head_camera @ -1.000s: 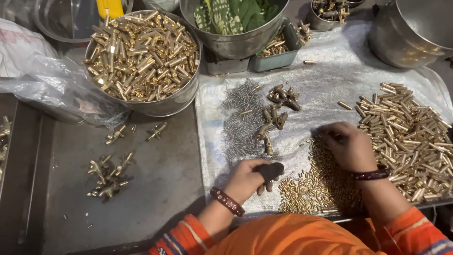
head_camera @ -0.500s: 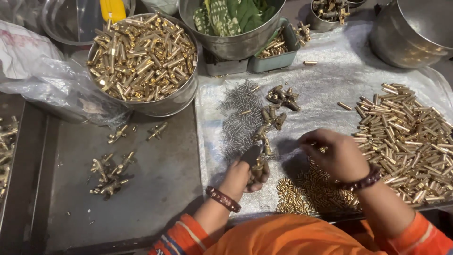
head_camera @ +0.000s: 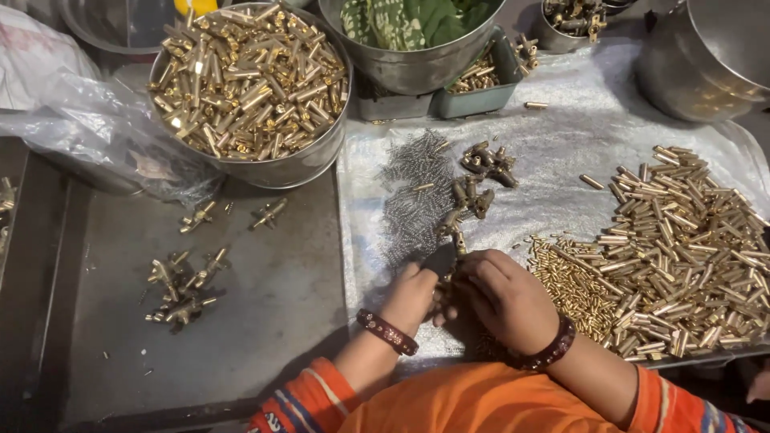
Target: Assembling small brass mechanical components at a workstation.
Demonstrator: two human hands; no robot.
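Head view: springs (head_camera: pixel 417 196) (loose) beside hands; left hand (head_camera: pixel 411 295), right hand (head_camera: pixel 505 298).

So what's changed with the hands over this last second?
The right hand left the heap of small brass pins and swung in to meet the left hand. The left hand, gripping a dark tool, first rose toward the springs, then settled back. Both now close together around a small brass piece. Bowls, tubes and finished parts stayed put.

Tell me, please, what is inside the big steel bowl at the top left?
The steel bowl is heaped to the rim with short brass tubes, lying every way. Only the top layer shows; whatever lies deeper, and the bowl's bottom, is covered by the heap.
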